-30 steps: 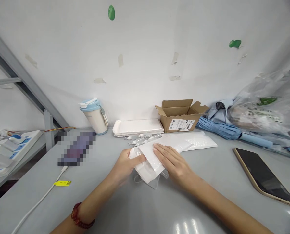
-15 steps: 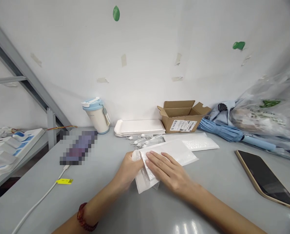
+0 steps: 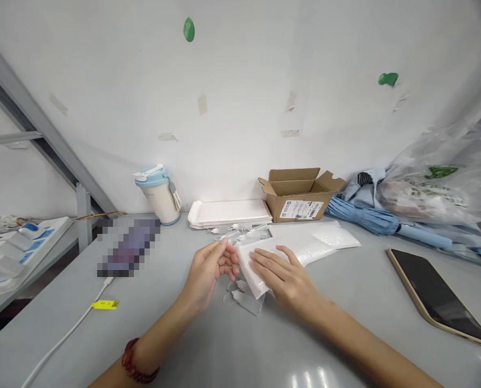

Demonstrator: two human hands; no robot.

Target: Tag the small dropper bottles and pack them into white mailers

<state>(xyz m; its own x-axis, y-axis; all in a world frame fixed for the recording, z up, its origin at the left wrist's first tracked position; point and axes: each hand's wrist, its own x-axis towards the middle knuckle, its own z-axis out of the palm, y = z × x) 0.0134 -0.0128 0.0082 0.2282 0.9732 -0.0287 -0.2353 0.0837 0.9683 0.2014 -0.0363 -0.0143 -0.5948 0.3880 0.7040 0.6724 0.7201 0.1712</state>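
My right hand (image 3: 284,276) lies flat, fingers stretched out, on a white padded envelope (image 3: 264,257) on the grey table (image 3: 345,302). My left hand (image 3: 208,269) hovers just left of the envelope's near end with its fingers loosely curled and apart, holding nothing I can see. Under the envelope's near end lies a small clear plastic bag (image 3: 243,297) with a white cable inside. More small bagged white cables (image 3: 240,233) lie beyond the hands.
At the back stand a blue-lidded cup (image 3: 159,193), a stack of white envelopes (image 3: 229,212) and an open cardboard box (image 3: 300,197). A blue umbrella (image 3: 369,216), a plastic bag (image 3: 438,183) and a tablet (image 3: 438,293) lie right. A white cable (image 3: 68,334) runs left.
My left hand has let go of the envelope's near end and opened beside it. The right hand has slid slightly right on the envelope, and the small clear bag now shows underneath.
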